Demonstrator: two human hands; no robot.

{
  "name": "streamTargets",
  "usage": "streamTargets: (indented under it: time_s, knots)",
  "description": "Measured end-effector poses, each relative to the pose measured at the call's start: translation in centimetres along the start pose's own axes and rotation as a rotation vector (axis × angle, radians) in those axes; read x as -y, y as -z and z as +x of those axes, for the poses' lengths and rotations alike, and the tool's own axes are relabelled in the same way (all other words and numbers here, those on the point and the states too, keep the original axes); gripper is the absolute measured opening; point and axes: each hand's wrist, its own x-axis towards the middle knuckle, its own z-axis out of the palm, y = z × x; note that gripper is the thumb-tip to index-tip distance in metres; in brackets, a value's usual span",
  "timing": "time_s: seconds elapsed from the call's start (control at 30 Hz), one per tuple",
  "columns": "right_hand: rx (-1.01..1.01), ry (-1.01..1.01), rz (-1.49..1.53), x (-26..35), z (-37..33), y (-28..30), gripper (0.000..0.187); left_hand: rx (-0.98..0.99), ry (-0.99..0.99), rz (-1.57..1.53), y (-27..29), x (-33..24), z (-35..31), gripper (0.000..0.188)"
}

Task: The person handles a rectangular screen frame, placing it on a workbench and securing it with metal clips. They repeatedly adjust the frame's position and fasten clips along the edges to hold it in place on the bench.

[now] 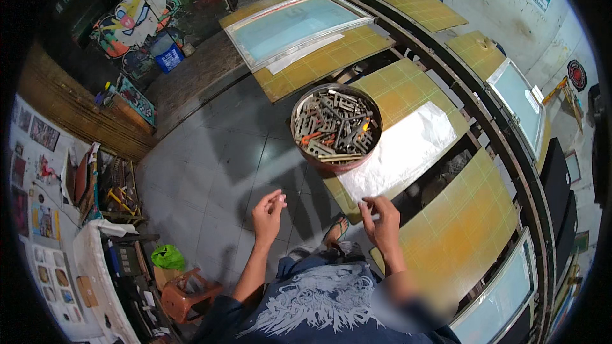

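Note:
My left hand [268, 216] is raised above the tiled floor in front of me, fingers loosely curled and nothing visible in it. Opposite it, my right hand [382, 222] has bent, slightly parted fingers and appears to hold nothing. In the picture its fingertips come close to the lower corner of a white plastic sheet [405, 153]. That sheet lies on a yellow-green board [389, 86] marked with grid lines. A round reddish bucket [341, 167] stands ahead of both hands, overlapping the board's left edge. It is full of metal clamps and hinge-like pieces [331, 121], some with orange parts.
Similar gridded boards [459, 229] line a curved dark rail [468, 83] on the right. A framed screen [299, 25] rests on the far board; another framed screen [519, 105] leans at the right. At lower left are a brown plastic stool [185, 293] and a green bag [167, 257].

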Motion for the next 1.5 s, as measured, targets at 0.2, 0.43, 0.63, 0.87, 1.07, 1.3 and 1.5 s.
streamTargets:
  time_s: [0.2,0.43,0.63,0.87,1.07,1.3,1.5]
  knots:
    - [-0.074,0.098,-0.141,-0.8,11.3,-2.4,0.015,-0.107,-0.145,-0.056,-2.6,-5.5,8.7,0.022]
    - [-0.188,-0.133,-0.349,-2.5,18.9,-4.6,0.014,0.018,-0.212,-0.009,-4.5,-6.4,18.5,0.019]
    - [-0.259,-0.203,-0.514,-2.4,23.7,-8.5,0.015,0.224,-0.374,0.064,-6.5,-8.7,27.1,0.015]
    - [-0.176,-0.465,-0.627,-1.6,26.3,-11.0,0.017,0.464,-0.490,0.108,-7.7,-9.3,33.0,0.013]
    - [-0.636,-0.654,0.250,-1.0,24.3,-12.1,0.016,0.652,-0.563,0.089,-9.7,-10.6,34.5,0.013]
    - [-0.944,-0.800,0.793,0.1,21.5,-12.1,0.026,0.971,-0.861,0.213,-18.0,-11.2,35.1,0.019]
    - [-0.792,-0.773,0.450,1.7,20.8,-12.4,0.029,1.040,-1.332,0.533,-23.9,-9.4,35.7,0.017]
